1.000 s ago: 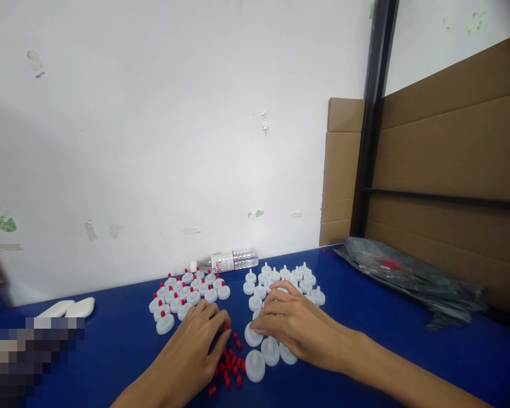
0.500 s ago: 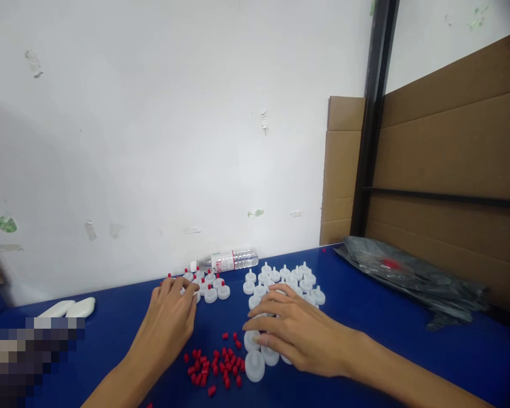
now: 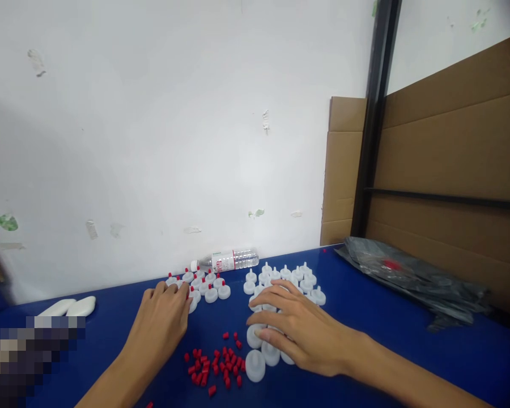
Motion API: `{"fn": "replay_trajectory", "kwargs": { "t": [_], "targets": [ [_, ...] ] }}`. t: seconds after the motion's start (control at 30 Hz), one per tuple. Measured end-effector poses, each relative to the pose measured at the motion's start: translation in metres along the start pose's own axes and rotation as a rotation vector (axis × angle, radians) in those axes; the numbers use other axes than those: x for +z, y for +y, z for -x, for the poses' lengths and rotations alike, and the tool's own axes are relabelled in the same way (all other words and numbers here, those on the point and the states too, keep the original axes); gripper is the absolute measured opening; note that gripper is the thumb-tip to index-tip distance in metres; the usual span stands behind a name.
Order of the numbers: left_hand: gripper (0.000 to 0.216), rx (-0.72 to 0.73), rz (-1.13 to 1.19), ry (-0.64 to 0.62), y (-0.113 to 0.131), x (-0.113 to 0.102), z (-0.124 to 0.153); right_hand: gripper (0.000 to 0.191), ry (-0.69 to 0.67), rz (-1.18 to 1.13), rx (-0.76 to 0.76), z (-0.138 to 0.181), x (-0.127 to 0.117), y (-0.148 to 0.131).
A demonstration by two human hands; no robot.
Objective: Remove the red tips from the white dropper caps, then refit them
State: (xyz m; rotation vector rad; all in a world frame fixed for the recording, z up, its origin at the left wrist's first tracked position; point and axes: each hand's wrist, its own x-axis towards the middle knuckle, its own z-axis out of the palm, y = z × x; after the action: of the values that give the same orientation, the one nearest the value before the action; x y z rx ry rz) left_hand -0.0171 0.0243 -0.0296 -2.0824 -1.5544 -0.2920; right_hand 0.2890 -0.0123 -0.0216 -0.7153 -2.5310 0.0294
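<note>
My right hand (image 3: 300,326) reaches over a group of white plastic nozzle caps. Its thumb and index finger are around one white nozzle cap (image 3: 255,336) at the near left of that group, while the other fingers spread above more caps. My left hand (image 3: 162,310) is at a second group, white nozzle caps with red tips (image 3: 211,293). Its fingers bend downward and their tips are hidden. Right beside its index finger stands one red-tipped cap (image 3: 192,301). Between the hands, nearer to me, lie many loose small red tip caps (image 3: 204,365).
A clear plastic bottle (image 3: 233,260) lies on its side against the wall. Grey plastic bags (image 3: 412,280) lie on the blue table (image 3: 365,362) at right. Two white rounded objects (image 3: 81,306) are at left, close to a blurred-out patch. Cardboard (image 3: 344,170) stands behind.
My left hand has drawn a little left and down, uncovering a red-tipped cap beside it. The white cap at my right thumb has shifted slightly up and right.
</note>
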Motion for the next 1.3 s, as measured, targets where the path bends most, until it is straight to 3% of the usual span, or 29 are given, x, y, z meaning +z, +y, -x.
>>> {"fn": "replay_trajectory", "kwargs": {
  "t": [0.07,0.2,0.27,0.43,0.5,0.67,0.87,0.97,1.07,1.3],
  "targets": [
    [0.025,0.048,0.087,0.093,0.007,-0.006,0.001,0.031,0.041,-0.011,0.018,-0.001,-0.001,-0.001],
    [0.007,0.356,0.524,0.488,0.036,-0.022,0.009,0.060,0.097,-0.043,-0.001,0.000,0.001,-0.003],
    [0.011,0.471,0.629,0.541,0.052,-0.031,0.014,0.066,0.125,-0.045,-0.056,0.001,0.003,-0.005],
    [0.016,0.531,0.552,0.588,0.071,-0.042,0.020,0.030,0.288,-0.013,-0.131,-0.002,0.008,-0.011],
    [0.017,0.532,0.474,0.566,0.070,-0.041,0.020,0.023,0.318,0.009,-0.125,-0.003,0.010,-0.011],
    [0.035,0.573,0.371,0.561,0.067,-0.033,0.021,0.029,0.317,0.052,-0.158,-0.005,0.012,-0.010],
    [0.026,0.444,0.771,0.368,0.076,-0.030,0.028,0.024,0.339,0.159,-0.249,-0.007,0.006,-0.011],
    [0.031,0.237,0.924,0.276,0.071,-0.038,0.032,0.018,0.355,0.275,-0.283,-0.005,0.001,0.000],
    [0.039,0.049,1.014,0.192,0.058,-0.044,0.031,0.019,0.380,0.328,-0.201,0.000,-0.007,0.021],
    [0.029,0.096,0.880,-0.062,0.051,-0.020,0.021,0.017,0.458,0.200,0.079,0.004,-0.016,0.046]
  ]
}}
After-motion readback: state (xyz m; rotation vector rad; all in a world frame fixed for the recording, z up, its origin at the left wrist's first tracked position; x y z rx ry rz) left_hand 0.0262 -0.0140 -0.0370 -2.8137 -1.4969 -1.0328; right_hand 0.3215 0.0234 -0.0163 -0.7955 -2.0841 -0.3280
